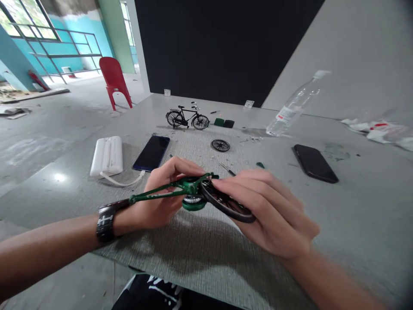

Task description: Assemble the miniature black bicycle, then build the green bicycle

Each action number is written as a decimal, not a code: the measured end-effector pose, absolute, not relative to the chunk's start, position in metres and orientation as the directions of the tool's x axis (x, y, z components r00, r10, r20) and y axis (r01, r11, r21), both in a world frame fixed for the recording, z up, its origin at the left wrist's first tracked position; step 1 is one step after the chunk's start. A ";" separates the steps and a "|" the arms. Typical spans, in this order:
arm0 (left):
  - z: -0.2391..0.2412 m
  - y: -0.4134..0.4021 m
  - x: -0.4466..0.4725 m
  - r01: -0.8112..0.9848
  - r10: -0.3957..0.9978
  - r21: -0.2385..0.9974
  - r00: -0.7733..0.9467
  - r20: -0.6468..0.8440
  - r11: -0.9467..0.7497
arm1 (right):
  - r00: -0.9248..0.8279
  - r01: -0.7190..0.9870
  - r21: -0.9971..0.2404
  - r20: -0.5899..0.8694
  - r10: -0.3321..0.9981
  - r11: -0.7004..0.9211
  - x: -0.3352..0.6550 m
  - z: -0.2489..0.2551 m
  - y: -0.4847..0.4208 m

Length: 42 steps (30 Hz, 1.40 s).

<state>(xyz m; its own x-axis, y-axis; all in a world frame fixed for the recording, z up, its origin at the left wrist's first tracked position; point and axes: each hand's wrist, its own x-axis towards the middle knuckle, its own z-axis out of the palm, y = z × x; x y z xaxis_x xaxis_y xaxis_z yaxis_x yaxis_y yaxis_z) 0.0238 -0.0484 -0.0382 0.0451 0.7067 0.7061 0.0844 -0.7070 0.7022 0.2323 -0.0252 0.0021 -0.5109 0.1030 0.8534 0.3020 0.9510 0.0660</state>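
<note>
My left hand (166, 202) is closed around a green model bicycle frame (158, 193), which lies sideways above the table. Between the thumb and fingers of my right hand (269, 209) is a small black spoked wheel (230, 206). Its inner edge meets the rear end of the frame; whether it is seated there I cannot tell. A screwdriver (227, 169) lies on the table just beyond my hands, partly hidden by the right one. Farther back, a second spoked wheel (220, 145) lies flat, and a finished black model bicycle (187, 116) stands upright.
A white power bank (108, 156) is cabled to a phone (151, 153) at left. On the right are a black phone (315, 163) and a clear plastic bottle (292, 107). Small loose parts (251, 140) are scattered behind my hands. A red chair (115, 77) stands beyond the table.
</note>
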 end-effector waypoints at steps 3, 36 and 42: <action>-0.042 -0.048 0.025 0.032 0.722 0.721 0.032 0.691 -0.692 | -0.496 0.293 -0.007 0.854 0.158 0.956 0.231 0.002 -0.027; -0.031 -0.048 0.023 0.114 0.728 0.719 0.080 0.681 -0.685 | -0.421 0.228 -0.172 0.870 0.256 0.958 0.225 -0.006 -0.023; -0.026 -0.048 0.023 0.176 0.714 0.694 0.095 0.694 -0.698 | -0.404 0.236 -0.163 0.880 0.250 0.958 0.226 -0.009 -0.022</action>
